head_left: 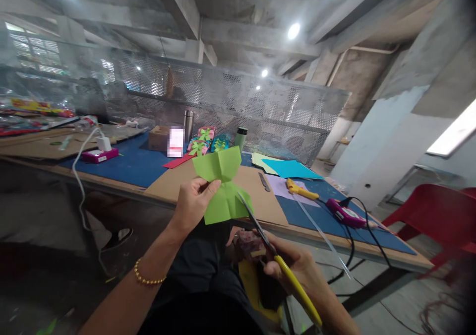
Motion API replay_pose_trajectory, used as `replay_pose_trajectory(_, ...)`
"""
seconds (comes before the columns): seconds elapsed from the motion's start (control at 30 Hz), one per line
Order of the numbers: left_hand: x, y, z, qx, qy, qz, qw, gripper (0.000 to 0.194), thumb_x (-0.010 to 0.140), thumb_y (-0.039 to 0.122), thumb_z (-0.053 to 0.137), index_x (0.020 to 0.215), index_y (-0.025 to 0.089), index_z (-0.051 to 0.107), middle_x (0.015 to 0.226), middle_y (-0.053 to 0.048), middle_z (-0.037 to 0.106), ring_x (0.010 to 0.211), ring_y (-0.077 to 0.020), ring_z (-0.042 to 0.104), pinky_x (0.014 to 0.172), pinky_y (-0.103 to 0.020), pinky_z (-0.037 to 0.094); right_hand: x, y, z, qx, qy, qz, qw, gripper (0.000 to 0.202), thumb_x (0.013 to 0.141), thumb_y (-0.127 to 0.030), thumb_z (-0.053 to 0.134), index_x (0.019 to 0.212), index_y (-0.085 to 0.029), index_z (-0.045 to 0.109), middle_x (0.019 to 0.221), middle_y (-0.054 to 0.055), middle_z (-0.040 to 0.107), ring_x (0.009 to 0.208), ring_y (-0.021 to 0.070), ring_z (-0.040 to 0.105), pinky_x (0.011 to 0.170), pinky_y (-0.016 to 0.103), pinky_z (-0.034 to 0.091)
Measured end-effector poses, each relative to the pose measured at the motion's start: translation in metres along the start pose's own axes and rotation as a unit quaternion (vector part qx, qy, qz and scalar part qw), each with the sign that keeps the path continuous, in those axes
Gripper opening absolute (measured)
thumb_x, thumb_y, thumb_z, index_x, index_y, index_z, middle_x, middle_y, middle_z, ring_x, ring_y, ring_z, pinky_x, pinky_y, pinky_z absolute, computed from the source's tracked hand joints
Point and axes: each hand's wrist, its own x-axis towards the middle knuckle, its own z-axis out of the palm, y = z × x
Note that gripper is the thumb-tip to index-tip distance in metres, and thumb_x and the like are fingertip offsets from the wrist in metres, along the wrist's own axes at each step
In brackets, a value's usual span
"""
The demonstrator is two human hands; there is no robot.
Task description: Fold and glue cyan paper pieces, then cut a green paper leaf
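My left hand pinches a light green sheet of paper at its left side, near the narrow middle. The paper has creases and curved cuts that part it into an upper and a lower lobe. My right hand is closed round scissors with yellow handles. The scissors' dark blades point up and left, their tip over the lower right lobe of the paper. Both hands are in front of the table's near edge, above my lap.
On the blue-topped table lie brown cardboard, a yellow glue gun, a purple device, blue paper and a red strip. Two bottles, a box and green-decorated pieces stand behind. A red chair is at right.
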Motion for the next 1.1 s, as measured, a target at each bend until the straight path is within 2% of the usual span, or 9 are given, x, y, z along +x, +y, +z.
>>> replay_pose_trajectory(0.27, 0.004, 0.01, -0.002, 0.0, -0.018, 0.015, 1.0, 0.035, 0.078, 0.043, 0.07, 0.064, 0.011, 0.065, 0.058, 0.0, 0.054, 0.055, -0.01, 0.045, 0.048, -0.021, 0.036, 0.001, -0.004, -0.007, -0.04, -0.016, 0.007, 0.999, 0.057, 0.077, -0.065, 0.07, 0.107, -0.017, 0.077, 0.09, 0.006, 0.072, 0.082, 0.0239, 0.065, 0.071, 0.025, 0.053)
replay_pose_trajectory(0.43, 0.009, 0.013, -0.005, 0.017, -0.054, 0.017, 0.998, 0.037, 0.08, 0.043, 0.068, 0.062, 0.011, 0.066, 0.058, -0.001, 0.055, 0.053, -0.0107, 0.046, 0.046, -0.022, 0.035, -0.001, 0.002, -0.016, -0.074, -0.03, -0.007, 0.997, 0.06, 0.079, -0.064, 0.068, 0.114, -0.016, 0.076, 0.087, 0.007, 0.072, 0.085, 0.026, 0.066, 0.077, 0.029, 0.055)
replay_pose_trajectory(0.67, 0.012, 0.018, -0.007, 0.034, -0.077, 0.039, 0.996, 0.035, 0.081, 0.041, 0.067, 0.064, 0.011, 0.07, 0.06, -0.003, 0.06, 0.054, -0.0115, 0.049, 0.048, -0.022, 0.038, -0.004, 0.001, -0.02, -0.095, -0.016, -0.016, 0.995, 0.06, 0.079, -0.064, 0.069, 0.113, -0.015, 0.077, 0.077, 0.006, 0.07, 0.076, 0.0235, 0.064, 0.069, 0.028, 0.055)
replay_pose_trajectory(0.97, 0.011, 0.024, -0.006, 0.017, -0.096, 0.065, 0.993, 0.025, 0.082, 0.034, 0.067, 0.075, 0.012, 0.076, 0.07, -0.004, 0.07, 0.06, -0.0133, 0.057, 0.05, -0.022, 0.043, -0.005, -0.006, -0.018, -0.072, -0.022, -0.001, 0.997, 0.063, 0.079, -0.062, 0.069, 0.122, -0.015, 0.073, 0.085, 0.007, 0.071, 0.077, 0.0227, 0.063, 0.067, 0.028, 0.054)
replay_pose_trajectory(1.1, 0.011, 0.025, -0.005, 0.042, -0.097, 0.097, 0.99, 0.023, 0.083, 0.032, 0.067, 0.076, 0.012, 0.077, 0.073, -0.006, 0.073, 0.065, -0.0154, 0.06, 0.054, -0.023, 0.045, -0.005, -0.007, -0.018, -0.059, -0.034, 0.003, 0.998, 0.065, 0.079, -0.062, 0.069, 0.124, -0.016, 0.072, 0.087, 0.008, 0.071, 0.078, 0.0229, 0.063, 0.067, 0.029, 0.053)
